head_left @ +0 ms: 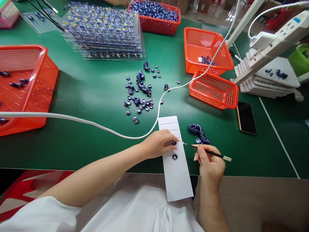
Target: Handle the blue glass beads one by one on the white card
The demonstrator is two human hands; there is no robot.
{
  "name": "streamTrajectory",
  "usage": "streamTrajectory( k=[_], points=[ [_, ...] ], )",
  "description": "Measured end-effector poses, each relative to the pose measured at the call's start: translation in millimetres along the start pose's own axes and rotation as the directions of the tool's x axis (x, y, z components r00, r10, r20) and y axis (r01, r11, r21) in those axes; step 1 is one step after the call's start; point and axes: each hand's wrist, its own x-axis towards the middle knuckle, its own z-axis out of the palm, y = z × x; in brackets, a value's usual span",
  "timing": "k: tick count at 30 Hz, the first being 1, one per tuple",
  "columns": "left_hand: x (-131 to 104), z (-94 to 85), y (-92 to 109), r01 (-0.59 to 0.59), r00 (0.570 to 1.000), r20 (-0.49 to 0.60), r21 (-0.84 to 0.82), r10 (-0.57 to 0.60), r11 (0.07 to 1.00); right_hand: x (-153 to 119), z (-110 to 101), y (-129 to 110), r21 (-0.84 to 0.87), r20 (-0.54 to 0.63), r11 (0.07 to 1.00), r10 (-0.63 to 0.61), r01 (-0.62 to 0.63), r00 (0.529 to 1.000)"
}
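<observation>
My left hand [158, 143] pinches a small dark round piece [174, 142] over a white paper strip [178, 180] with ruled lines. In my right hand [211, 162] is a thin black tool [213, 154] with a pale end, held like a pen, its tip at the strip's right edge close to the pinched piece. Another dark round piece [175, 157] lies on the strip just below my left fingers. A curved row of dark pieces [198, 129] rests on the green table to the right of the strip. The strip's lower part reaches past the table edge.
Loose dark pieces [142, 103] lie beyond the strip. A white cable [96, 124] crosses the green table [91, 87]. An orange basket [45, 80] stands left, smaller baskets [207, 69] [214, 90] back right. Stacked clear trays [106, 35] are behind; a phone [246, 117] lies right.
</observation>
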Motion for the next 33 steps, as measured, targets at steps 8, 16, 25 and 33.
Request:
streamTrajectory(
  k=[8, 16, 25, 33],
  points=[
    [0.8, 11.8, 10.0, 0.066, 0.990, -0.127, 0.012, -0.064, 0.998, -13.0, 7.2, 0.1, -0.030, 0.005, 0.990, -0.136, 0.136, 0.991],
    [0.5, 18.1, -0.8, -0.081, 0.984, -0.152, 0.111, 0.097, 0.991, -13.9, 4.9, 8.0, -0.109, 0.090, 0.968, -0.218, 0.227, 0.972],
    [0.2, 20.4, -3.6, -0.103, 0.978, -0.171, 0.116, 0.123, 0.988, -15.2, 2.0, 10.9, -0.258, 0.118, 0.937, -0.211, 0.235, 0.970],
    [-0.4, 19.5, -3.4, -0.115, 0.976, -0.175, 0.115, 0.134, 0.987, -14.9, 1.7, 11.2, -0.296, 0.139, 0.924, -0.210, 0.243, 0.968]
  ],
)
